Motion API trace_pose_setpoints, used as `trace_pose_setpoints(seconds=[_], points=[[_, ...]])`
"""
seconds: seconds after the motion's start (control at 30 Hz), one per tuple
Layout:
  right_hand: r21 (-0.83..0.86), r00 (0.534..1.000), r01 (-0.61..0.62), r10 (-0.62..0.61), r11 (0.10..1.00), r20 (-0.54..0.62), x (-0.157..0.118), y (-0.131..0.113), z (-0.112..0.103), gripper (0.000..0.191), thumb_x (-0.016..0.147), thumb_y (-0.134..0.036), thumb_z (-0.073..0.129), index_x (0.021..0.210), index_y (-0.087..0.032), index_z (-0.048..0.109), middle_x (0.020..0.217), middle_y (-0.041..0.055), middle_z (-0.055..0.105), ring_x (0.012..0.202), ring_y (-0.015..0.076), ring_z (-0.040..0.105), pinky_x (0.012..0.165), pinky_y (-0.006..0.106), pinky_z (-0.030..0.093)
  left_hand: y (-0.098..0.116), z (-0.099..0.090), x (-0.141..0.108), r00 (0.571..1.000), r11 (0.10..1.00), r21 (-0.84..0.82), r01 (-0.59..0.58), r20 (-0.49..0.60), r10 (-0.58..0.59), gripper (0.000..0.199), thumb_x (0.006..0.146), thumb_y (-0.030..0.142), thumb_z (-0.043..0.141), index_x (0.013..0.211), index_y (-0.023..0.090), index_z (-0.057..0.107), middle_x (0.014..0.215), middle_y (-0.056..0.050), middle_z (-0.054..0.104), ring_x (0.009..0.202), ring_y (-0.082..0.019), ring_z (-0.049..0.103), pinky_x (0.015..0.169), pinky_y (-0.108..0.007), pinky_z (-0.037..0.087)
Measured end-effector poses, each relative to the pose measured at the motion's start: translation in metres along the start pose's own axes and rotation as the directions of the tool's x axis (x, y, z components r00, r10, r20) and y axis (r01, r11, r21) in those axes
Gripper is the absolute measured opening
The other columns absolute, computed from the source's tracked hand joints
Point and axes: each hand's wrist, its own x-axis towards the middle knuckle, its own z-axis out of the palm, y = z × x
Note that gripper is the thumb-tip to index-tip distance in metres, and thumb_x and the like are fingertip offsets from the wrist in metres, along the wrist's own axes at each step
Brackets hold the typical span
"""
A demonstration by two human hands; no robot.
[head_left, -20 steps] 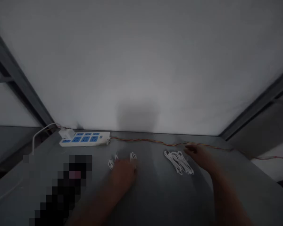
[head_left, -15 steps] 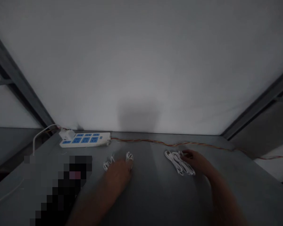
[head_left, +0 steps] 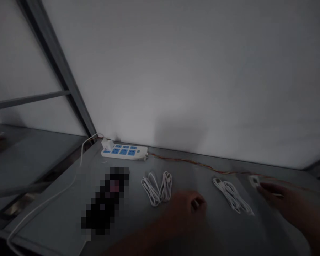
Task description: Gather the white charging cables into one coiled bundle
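Note:
My right hand point(head_left: 288, 201) grips a white cable point(head_left: 254, 181), with a pale end sticking out past the fingertips. Just left of it, a folded white USB cable point(head_left: 234, 197) lies on the grey table point(head_left: 224, 234). My left hand point(head_left: 188, 208) hovers near the middle, blurred, its fingers curled round; whether anything is inside them is hidden. To its left rest two bundled white cables, one looped loosely point(head_left: 151, 192) and one in a tighter fold point(head_left: 166, 186). They lie close together, and my left hand is apart from them.
A white power strip point(head_left: 142, 153) with blue sockets stands by the wall, a white charger point(head_left: 107, 144) plugged in. Twisted red-and-yellow wires point(head_left: 181, 160) run right along the back. A pixelated dark object point(head_left: 106, 202) lies at left, near a long white cord point(head_left: 42, 202).
My left hand has left the bundled cables and moved right. My right hand has lifted a white cable away from the right pile. The view has turned left.

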Motion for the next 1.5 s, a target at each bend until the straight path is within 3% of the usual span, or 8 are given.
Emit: trace_pose_setpoints(seconds=[0.07,0.17,0.3,0.37,0.6,0.93,1.27,1.5], points=[[0.100,0.994,-0.106,0.105,0.989,0.019,-0.008,-0.026,-0.005,0.017,0.074,-0.049,0.060,0.075,-0.034,0.069,0.078,0.0128,0.073,0.069,0.0324,0.069,0.058,0.042,0.055,-0.007,0.015,-0.001,0.994,0.949,-0.295,0.110,0.017,-0.109,0.025,0.087,0.031,0.054,0.102,0.017,0.070,0.084,-0.005,0.073,0.073,-0.015,0.067,0.064,-0.023,0.050],[0.287,0.996,0.006,-0.031,0.958,0.082,-0.026,-0.085,0.011,0.027,0.075,-0.053,0.062,0.091,-0.032,0.069,0.088,0.0098,0.074,0.080,0.0321,0.070,0.068,0.041,0.058,-0.014,0.028,0.000,0.982,0.794,-0.584,0.167,0.026,-0.187,0.039,0.087,0.036,0.056,0.119,0.015,0.062,0.096,-0.008,0.072,0.074,-0.015,0.068,0.059,-0.022,0.048],[0.443,0.897,0.162,-0.319,0.882,0.306,-0.045,-0.150,0.056,0.038,0.078,-0.048,0.060,0.103,-0.021,0.069,0.090,0.0094,0.074,0.078,0.0277,0.070,0.065,0.035,0.057,-0.013,0.022,0.002,0.971,0.723,-0.679,0.128,-0.062,-0.230,0.038,0.091,0.042,0.049,0.114,0.015,0.062,0.096,-0.008,0.072,0.074,-0.015,0.068,0.058,-0.023,0.048],[0.455,0.889,0.196,-0.353,0.869,0.292,-0.051,-0.163,0.072,0.033,0.081,-0.044,0.059,0.101,-0.021,0.070,0.088,0.0073,0.074,0.077,0.0251,0.070,0.067,0.033,0.057,-0.009,0.015,0.001,0.954,0.758,-0.637,0.138,-0.119,-0.274,0.033,0.093,0.040,0.046,0.106,0.017,0.065,0.091,-0.006,0.073,0.075,-0.016,0.068,0.066,-0.025,0.051],[0.491,0.909,0.276,-0.391,0.826,0.147,-0.057,-0.152,0.077,0.026,0.082,-0.039,0.059,0.098,-0.022,0.071,0.090,0.0054,0.074,0.076,0.0222,0.068,0.072,0.033,0.057,-0.008,0.008,-0.002,0.913,0.816,-0.538,0.211,-0.189,-0.361,0.027,0.093,0.036,0.043,0.095,0.020,0.066,0.088,-0.002,0.070,0.085,-0.018,0.065,0.078,-0.029,0.050],[0.511,0.850,0.316,-0.477,0.800,0.222,-0.056,-0.144,0.074,0.016,0.085,-0.029,0.059,0.093,-0.023,0.072,0.082,0.0025,0.072,0.069,0.0173,0.064,0.068,0.027,0.054,-0.026,0.016,-0.002,0.843,0.782,-0.509,0.361,-0.181,-0.507,0.034,0.089,0.045,0.046,0.105,0.021,0.064,0.093,-0.005,0.070,0.085,-0.021,0.064,0.079,-0.032,0.050],[0.598,0.869,0.269,-0.458,0.755,0.187,-0.058,-0.147,0.077,0.019,0.089,-0.035,0.058,0.086,-0.020,0.070,0.080,0.0047,0.070,0.070,0.0179,0.064,0.067,0.027,0.053,-0.017,0.012,0.001,0.882,0.756,-0.592,0.280,-0.152,-0.445,0.033,0.088,0.046,0.047,0.099,0.020,0.063,0.081,-0.003,0.066,0.073,-0.018,0.061,0.067,-0.028,0.050],[0.644,0.890,0.173,-0.399,0.745,0.222,-0.057,-0.149,0.077,0.019,0.084,-0.033,0.059,0.075,-0.017,0.066,0.071,0.0022,0.064,0.068,0.0168,0.060,0.063,0.025,0.048,-0.016,0.013,0.001,0.900,0.828,-0.508,0.237,-0.207,-0.384,0.023,0.087,0.038,0.051,0.097,0.019,0.059,0.073,0.001,0.061,0.067,-0.015,0.058,0.065,-0.026,0.045]])
